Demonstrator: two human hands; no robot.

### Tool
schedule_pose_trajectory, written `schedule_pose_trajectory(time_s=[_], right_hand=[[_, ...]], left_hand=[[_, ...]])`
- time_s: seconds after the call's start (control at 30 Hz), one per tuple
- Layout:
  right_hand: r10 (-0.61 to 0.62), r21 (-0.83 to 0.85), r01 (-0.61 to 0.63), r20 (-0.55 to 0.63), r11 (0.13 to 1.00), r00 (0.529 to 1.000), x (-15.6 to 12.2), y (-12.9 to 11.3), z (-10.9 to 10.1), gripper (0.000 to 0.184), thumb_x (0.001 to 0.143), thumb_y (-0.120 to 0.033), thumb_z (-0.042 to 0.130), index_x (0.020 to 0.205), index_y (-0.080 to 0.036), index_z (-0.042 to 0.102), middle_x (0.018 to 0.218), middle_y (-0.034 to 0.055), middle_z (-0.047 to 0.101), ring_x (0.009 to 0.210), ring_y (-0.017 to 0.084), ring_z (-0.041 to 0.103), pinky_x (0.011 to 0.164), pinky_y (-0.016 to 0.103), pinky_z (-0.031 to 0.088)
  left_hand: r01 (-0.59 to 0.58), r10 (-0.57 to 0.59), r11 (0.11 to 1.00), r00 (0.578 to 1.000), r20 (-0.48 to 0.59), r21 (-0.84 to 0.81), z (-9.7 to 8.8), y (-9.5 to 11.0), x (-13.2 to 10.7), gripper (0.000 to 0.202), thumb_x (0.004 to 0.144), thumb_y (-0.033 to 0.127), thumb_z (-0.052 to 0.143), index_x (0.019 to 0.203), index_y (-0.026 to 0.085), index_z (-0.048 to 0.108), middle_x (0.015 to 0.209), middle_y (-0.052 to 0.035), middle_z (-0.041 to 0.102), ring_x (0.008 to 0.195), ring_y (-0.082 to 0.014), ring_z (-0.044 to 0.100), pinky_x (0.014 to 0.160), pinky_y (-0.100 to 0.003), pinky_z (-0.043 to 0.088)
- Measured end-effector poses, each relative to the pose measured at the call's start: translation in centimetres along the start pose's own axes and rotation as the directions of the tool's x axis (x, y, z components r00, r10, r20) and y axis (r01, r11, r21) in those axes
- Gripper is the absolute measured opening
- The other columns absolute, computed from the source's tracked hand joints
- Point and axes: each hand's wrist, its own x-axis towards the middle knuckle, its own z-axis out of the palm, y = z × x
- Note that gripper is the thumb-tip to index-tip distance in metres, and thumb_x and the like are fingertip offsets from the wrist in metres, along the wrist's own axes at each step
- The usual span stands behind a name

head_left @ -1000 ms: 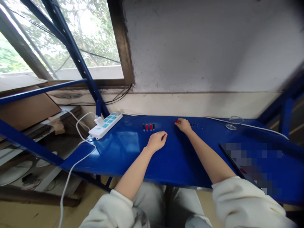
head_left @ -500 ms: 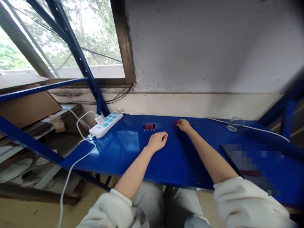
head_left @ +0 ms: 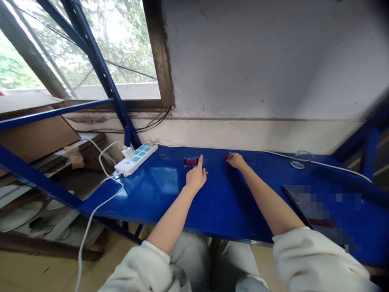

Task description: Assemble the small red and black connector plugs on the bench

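Observation:
My left hand (head_left: pixel 197 175) is just above the blue table, its index finger stretched forward and the other fingers curled. Nothing shows in it. The fingertip is beside the right end of a short row of small cylinders, black (head_left: pixel 184 162) at the left and red (head_left: pixel 189 162) in the middle, with pale ends. Farther right, my right hand (head_left: pixel 236 160) rests low over the table with thumb and fingers pinched around a small greyish piece (head_left: pixel 230 154). Just left of those fingertips is a small red piece (head_left: pixel 225 156). Its exact kind is too small to make out.
Tiny dark parts (head_left: pixel 251 161) lie right of my right hand. A white power strip (head_left: pixel 136 159) with a plug and cable is at the left. A clear round container (head_left: pixel 297 164) stands back right, and a dark-edged tablet-like item (head_left: pixel 299 207) lies front right.
My left hand has shifted slightly left and stretched its index finger out toward the row. My right hand has barely moved; a greyish piece now shows at its fingertips.

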Motion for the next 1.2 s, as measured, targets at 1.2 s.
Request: schedule_pose_trajectory(time_s=[1.2], right_hand=[[-0.154, 0.664, 0.163, -0.073, 0.730, 0.985, -11.5, -5.6, -0.8, 0.050, 0.083, -0.059, 0.026, 0.058, -0.019, 0.045, 0.049, -0.0004, 0.049, 0.044, 0.011, 0.045, 0.049, 0.024, 0.035]], left_hand=[[-0.025, 0.085, 0.607, 0.996, 0.034, -0.794, 1.7, 1.5, 0.0, 0.017, 0.085, 0.029, 0.040, 0.099, 0.020, 0.038, 0.081, 0.0009, 0.057, 0.034, -0.0026, 0.044, 0.036, -0.017, 0.036]])
